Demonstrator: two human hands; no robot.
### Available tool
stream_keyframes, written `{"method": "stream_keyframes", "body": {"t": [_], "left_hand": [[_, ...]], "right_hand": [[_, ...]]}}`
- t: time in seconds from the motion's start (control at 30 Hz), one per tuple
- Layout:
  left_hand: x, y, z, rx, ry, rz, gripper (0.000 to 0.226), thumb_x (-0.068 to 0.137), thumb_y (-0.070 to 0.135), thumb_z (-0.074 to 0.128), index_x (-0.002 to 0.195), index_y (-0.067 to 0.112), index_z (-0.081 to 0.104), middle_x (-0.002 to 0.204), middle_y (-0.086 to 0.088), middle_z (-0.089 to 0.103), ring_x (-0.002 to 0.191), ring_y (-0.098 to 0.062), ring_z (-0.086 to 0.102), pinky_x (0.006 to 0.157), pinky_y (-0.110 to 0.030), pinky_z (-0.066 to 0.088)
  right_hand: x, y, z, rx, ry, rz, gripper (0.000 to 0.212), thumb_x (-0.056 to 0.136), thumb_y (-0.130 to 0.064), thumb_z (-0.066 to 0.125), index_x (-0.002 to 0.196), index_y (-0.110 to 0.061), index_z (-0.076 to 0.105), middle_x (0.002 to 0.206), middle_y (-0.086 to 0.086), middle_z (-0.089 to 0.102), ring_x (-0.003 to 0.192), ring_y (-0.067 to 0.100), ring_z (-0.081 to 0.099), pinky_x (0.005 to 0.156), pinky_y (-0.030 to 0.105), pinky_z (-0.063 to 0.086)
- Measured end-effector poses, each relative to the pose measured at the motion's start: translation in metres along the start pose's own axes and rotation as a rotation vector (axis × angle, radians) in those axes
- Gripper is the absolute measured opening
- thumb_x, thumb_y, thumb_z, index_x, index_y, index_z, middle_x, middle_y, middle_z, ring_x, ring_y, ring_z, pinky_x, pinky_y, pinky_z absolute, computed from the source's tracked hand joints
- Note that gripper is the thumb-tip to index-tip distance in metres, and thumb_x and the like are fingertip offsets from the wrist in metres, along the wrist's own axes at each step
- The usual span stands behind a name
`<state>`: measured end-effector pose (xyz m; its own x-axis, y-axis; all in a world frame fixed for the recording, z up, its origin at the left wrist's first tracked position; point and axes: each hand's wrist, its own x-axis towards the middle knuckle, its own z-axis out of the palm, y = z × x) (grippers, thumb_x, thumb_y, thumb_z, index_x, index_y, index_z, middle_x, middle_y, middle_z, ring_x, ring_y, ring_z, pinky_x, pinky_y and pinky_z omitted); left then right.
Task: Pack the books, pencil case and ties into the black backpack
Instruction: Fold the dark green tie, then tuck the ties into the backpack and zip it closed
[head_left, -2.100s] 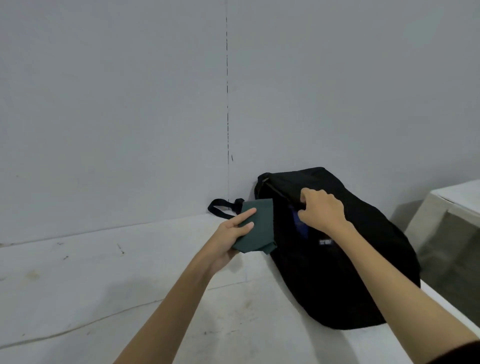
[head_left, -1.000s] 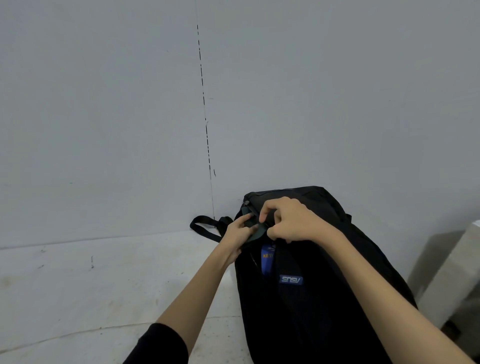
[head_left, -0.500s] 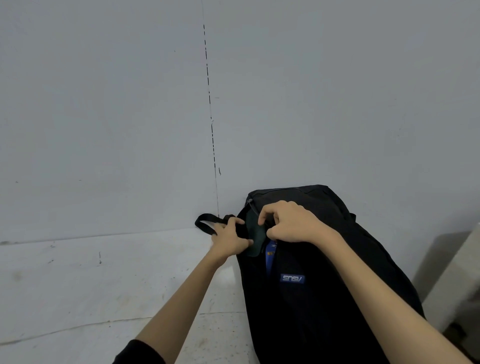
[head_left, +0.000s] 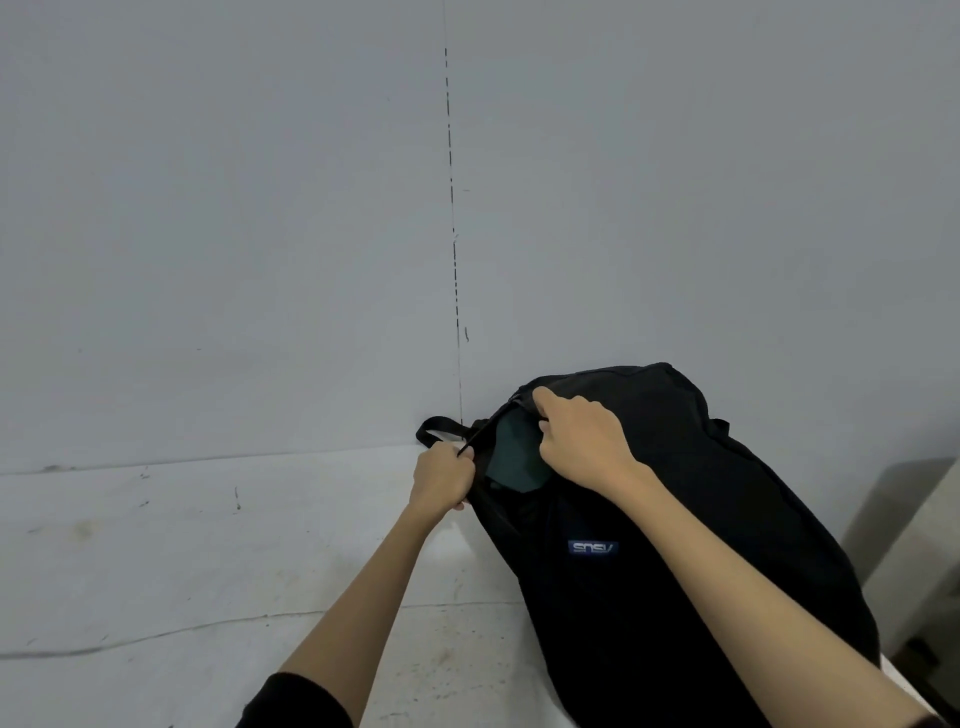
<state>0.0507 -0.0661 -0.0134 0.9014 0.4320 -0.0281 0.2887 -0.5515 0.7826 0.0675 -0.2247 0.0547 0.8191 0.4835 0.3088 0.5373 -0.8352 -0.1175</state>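
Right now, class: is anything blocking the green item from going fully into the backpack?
Nothing visible does. The green item sits in the black backpack opening, held wide by the left hand and right hand.

Your right hand (head_left: 584, 444) covers part of the dark green cloth (head_left: 514, 457) in the black backpack (head_left: 675, 519) opening; deeper contents are too dark to tell. The backpack's bottom runs off the frame's lower edge.

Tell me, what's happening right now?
Left hand grips backpack opening edge. Right hand holds the other side. Green item sits inside. Nothing blocking.
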Motion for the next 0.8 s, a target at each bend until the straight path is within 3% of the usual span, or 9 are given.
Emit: {"method": "stream_keyframes", "body": {"t": [0.2,0.4,0.57,0.7,0.8], "left_hand": [[-0.012,-0.009,-0.033,-0.066,0.023,0.051,0.045,0.097,0.013,0.041,0.052,0.012,0.039,0.05,-0.005,0.046,0.031,-0.01,0.043,0.036,-0.013,0.035],[-0.024,-0.044,-0.085,-0.067,0.007,0.032,0.04,0.095,0.01,0.042,0.056,0.009,0.039,0.049,-0.007,0.046,0.024,-0.004,0.041,0.034,-0.012,0.033],[-0.033,-0.086,-0.147,-0.003,0.064,-0.035,0.048,0.095,0.015,0.046,0.049,0.009,0.038,0.027,0.003,0.04,0.022,-0.006,0.036,0.035,-0.009,0.031],[-0.047,-0.128,-0.2,0.052,0.113,-0.07,0.049,0.095,0.018,0.048,0.048,0.009,0.039,0.031,0.002,0.042,0.026,-0.007,0.037,0.037,-0.011,0.032],[-0.059,-0.156,-0.23,0.047,0.112,-0.069,0.047,0.094,0.016,0.049,0.048,0.01,0.04,0.032,0.003,0.042,0.027,-0.008,0.038,0.037,-0.012,0.032]], "right_hand": [[0.002,-0.028,0.003,0.152,0.035,-0.006,0.002,0.095,-0.013,0.042,0.094,-0.013,0.04,0.084,0.008,0.057,0.071,0.026,0.043,0.06,0.032,0.031],[0.006,-0.071,0.013,0.464,0.013,0.031,0.012,0.091,-0.011,0.049,0.082,-0.016,0.042,0.057,-0.005,0.044,0.058,0.018,0.04,0.065,0.032,0.038],[0.008,-0.137,0.021,0.615,-0.049,-0.025,0.023,0.089,-0.009,0.051,0.073,-0.021,0.04,0.048,-0.004,0.038,0.049,0.015,0.033,0.063,0.03,0.04],[0.004,-0.188,0.026,0.694,-0.118,-0.097,0.028,0.09,-0.012,0.054,0.07,-0.025,0.04,0.046,-0.004,0.039,0.048,0.014,0.034,0.062,0.028,0.039],[0.0,-0.214,0.029,0.768,-0.147,-0.147,0.025,0.088,-0.011,0.058,0.071,-0.021,0.044,0.044,-0.006,0.041,0.039,0.005,0.034,0.055,0.017,0.037]]}}
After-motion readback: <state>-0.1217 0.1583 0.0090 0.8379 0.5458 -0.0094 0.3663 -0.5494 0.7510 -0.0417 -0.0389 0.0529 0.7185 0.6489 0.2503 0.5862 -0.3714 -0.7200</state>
